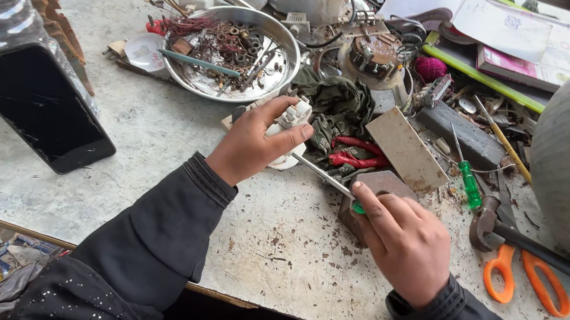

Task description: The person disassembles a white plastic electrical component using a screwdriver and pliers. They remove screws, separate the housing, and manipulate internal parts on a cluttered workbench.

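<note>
My left hand [254, 142] grips a small white plastic electrical part [291, 120] and presses it against the worn worktop [154, 125]. My right hand [401, 238] holds a screwdriver with a green handle, whose metal shaft [324, 175] points left into the white part. The handle is mostly hidden inside my fingers. A brown block [379, 184] lies just under my right hand. Red-handled pliers [357, 153] and a green cloth [338, 104] lie right behind the white part.
A metal bowl [229, 57] of screws and copper wire sits behind my left hand. A black phone [37, 104] leans at the left. At the right are orange scissors [527, 275], a hammer [507, 235], a second green screwdriver [469, 180] and a big metal tub [563, 164] of parts.
</note>
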